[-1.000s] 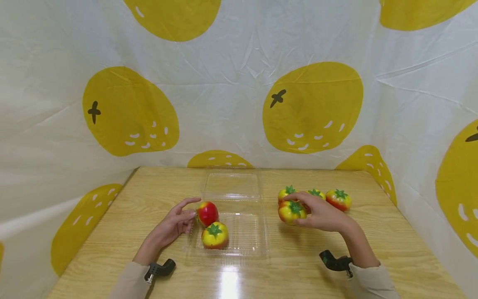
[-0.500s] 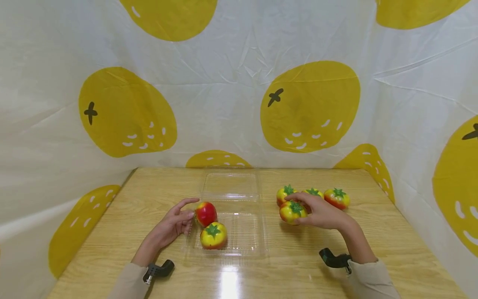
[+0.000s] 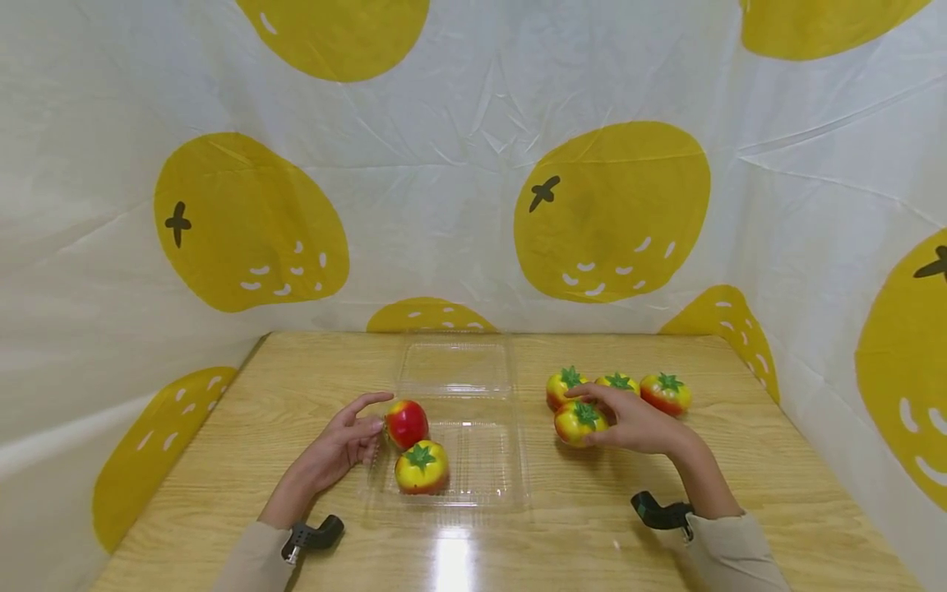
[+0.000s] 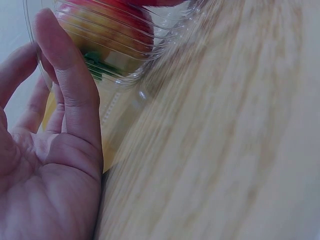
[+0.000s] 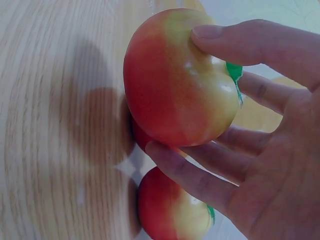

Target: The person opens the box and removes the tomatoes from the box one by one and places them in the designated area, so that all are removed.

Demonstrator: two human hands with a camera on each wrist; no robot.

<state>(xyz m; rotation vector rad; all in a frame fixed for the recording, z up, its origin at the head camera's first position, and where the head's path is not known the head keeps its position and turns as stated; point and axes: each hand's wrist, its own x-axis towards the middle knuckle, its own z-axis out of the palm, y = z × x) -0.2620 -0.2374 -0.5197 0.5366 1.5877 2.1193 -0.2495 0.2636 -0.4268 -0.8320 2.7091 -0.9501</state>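
Note:
My right hand [image 3: 629,417] pinches a yellow-and-red toy tomato [image 3: 580,424] with a green star-shaped top. In the right wrist view the thumb lies on one side of this tomato [image 5: 175,82], the fingers on the other, and a shadow falls on the table beside it. At the left, my left hand [image 3: 344,440] has loosely bent fingers at the side wall of a clear plastic clamshell box [image 3: 484,497]. The box lies open and holds two toy tomatoes: a tipped one [image 3: 407,424] showing its red underside, and an upright one [image 3: 422,467].
Behind my right hand stand more toy tomatoes: one at left [image 3: 566,386], one partly hidden [image 3: 617,381], and one at right [image 3: 666,394]. The box's lid [image 3: 455,366] lies back on the wooden table [image 3: 311,362]. A fruit-print cloth [image 3: 436,197] hangs behind and at both sides.
Both hands keep nearly the same places, the right still holding the tomato. The whole view has shifted slightly. Nothing has been let go.

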